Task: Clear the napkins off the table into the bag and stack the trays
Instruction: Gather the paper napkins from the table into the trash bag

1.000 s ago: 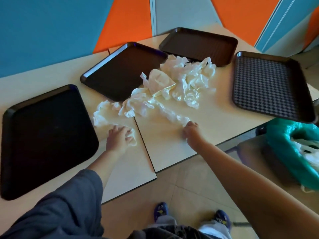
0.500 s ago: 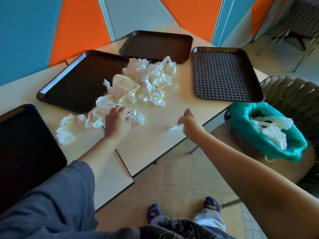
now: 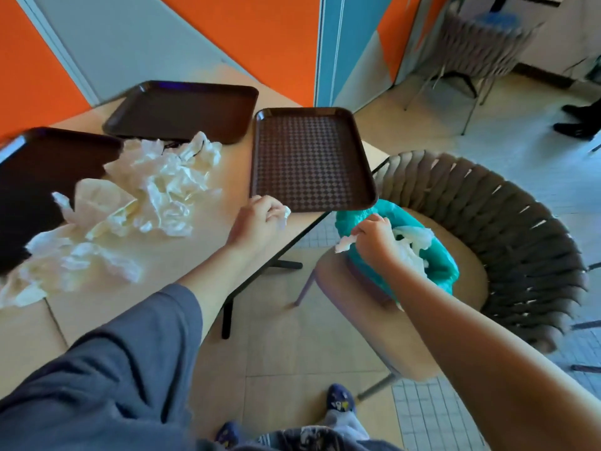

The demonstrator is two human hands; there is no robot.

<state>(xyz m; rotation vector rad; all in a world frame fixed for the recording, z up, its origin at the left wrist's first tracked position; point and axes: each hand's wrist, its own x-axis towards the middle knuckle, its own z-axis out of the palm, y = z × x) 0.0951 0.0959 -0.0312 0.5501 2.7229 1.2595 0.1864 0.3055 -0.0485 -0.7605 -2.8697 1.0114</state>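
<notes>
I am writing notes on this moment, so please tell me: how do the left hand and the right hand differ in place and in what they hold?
The left hand is over the table edge beside the checkered tray; the right hand is over the teal bag on the chair. The left hand's napkin piece peeks out past its fingers; the right hand's napkin piece sticks out toward the table. Both grip crumpled white paper.

lighting: bright, even daylight | shadows: soft, faint under the trays (image 3: 312, 157) | glare: pale sheen noted on left tray rim | blur: motion smear seen at the napkins (image 3: 156, 190), left edge, far chairs | distortion: wide-angle bending observed at edges
</notes>
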